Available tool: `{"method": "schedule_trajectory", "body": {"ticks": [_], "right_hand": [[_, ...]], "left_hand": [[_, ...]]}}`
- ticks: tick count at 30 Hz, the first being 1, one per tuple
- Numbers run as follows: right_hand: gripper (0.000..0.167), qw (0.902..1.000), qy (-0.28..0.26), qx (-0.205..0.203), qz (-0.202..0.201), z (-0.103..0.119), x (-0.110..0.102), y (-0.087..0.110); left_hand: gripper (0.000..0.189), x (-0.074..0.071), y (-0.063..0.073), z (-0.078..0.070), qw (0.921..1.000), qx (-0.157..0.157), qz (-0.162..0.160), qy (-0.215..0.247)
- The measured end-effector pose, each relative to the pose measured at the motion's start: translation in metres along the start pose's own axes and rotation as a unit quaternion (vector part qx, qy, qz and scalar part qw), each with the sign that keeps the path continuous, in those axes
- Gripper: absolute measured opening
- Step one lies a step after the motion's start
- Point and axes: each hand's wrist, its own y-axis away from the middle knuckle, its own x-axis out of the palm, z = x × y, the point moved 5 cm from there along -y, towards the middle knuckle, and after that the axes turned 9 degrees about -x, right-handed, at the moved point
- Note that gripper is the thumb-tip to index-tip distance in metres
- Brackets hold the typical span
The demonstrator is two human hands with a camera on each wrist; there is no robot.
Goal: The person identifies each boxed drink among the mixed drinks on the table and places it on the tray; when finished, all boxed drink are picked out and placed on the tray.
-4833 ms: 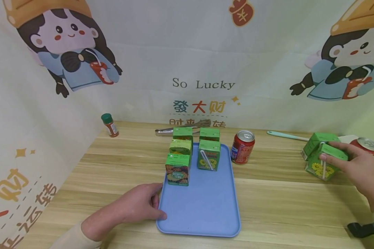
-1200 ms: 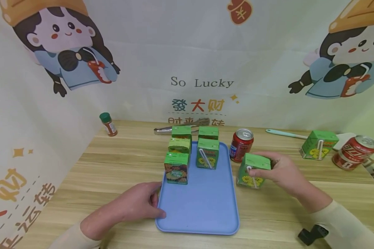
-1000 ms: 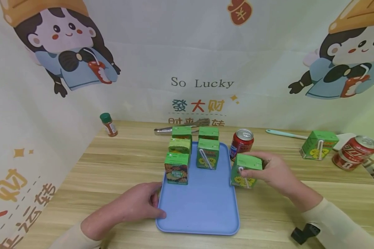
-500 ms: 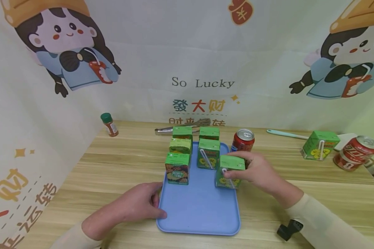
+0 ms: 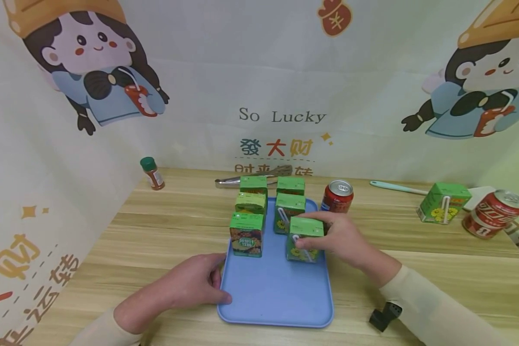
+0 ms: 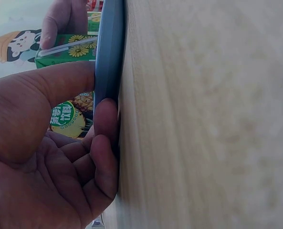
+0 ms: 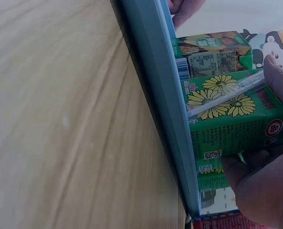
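In the head view my left hand grips the blue tray by its left edge. The left wrist view shows the thumb over the rim and curled fingers at its outer side. My right hand holds a green drink carton with yellow flowers and a white straw, thumb on its front and fingers behind. That carton stands upright over the right part of the tray, its base right at the tray surface in the right wrist view. Left of it on the tray is a fruit-print carton; behind it, a flowered carton.
More cartons, including a lighter green one, stand at the tray's back. A red can is beside the tray; another can and carton stand right. Tongs, a spice jar and a turquoise-handled utensil lie near the wall.
My right hand has brought one flowered carton left from the right side, past the near can and over the tray's right rim. My left hand keeps its grip on the tray.
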Motion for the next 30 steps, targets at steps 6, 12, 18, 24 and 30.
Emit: {"method": "schedule_trajectory", "body": {"ticks": [6,12,18,24,30], "right_hand": [[0.063,0.9999,0.009,0.001,0.009,-0.002,0.009,-0.007],[0.063,0.9997,0.021,0.004,0.006,0.0,0.015,-0.012],[0.059,0.9999,0.013,-0.008,-0.001,0.002,0.016,-0.015],[0.058,0.9999,0.004,-0.011,-0.005,0.0,0.015,-0.014],[0.058,0.9998,0.003,-0.021,0.003,-0.001,0.016,-0.013]], "left_hand": [[0.042,0.0,0.0,0.0,1.0,-0.001,0.001,0.002],[0.042,0.0,0.0,0.001,1.0,0.0,-0.002,0.002],[0.042,0.001,0.0,0.001,1.0,0.001,-0.001,0.002],[0.042,0.002,-0.002,0.0,1.0,0.003,0.001,0.006],[0.045,0.002,-0.001,0.002,0.9999,0.0,0.006,0.011]]}}
